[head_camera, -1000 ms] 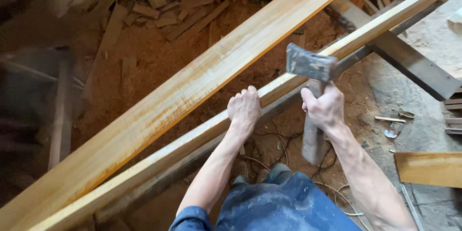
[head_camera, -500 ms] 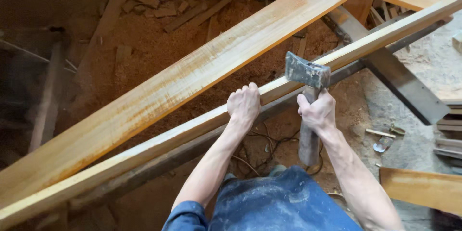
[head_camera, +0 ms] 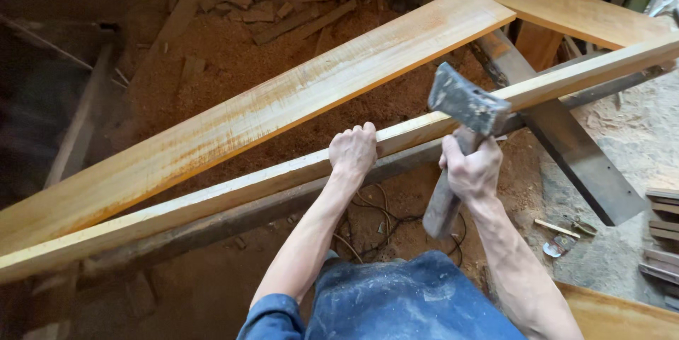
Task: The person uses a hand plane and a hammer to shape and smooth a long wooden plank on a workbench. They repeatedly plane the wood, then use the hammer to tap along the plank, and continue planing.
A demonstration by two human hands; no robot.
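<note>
Left hand [head_camera: 353, 152] still clamped on the near edge of the long pale narrow wooden plank [head_camera: 233, 195]. Right hand [head_camera: 470, 170] fisted round the grey-headed wooden-handled axe [head_camera: 463, 110], raised slightly since a second ago, head now just above that plank; wide yellow board [head_camera: 283, 106] behind unchanged.

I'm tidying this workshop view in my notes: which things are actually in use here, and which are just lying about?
In use:
- left hand, gripping the narrow plank
- right hand, its grip shut on the hatchet

Lying about:
- wide plank
- wood scraps on the sawdust
- cable on the floor
- dark metal beam
</note>
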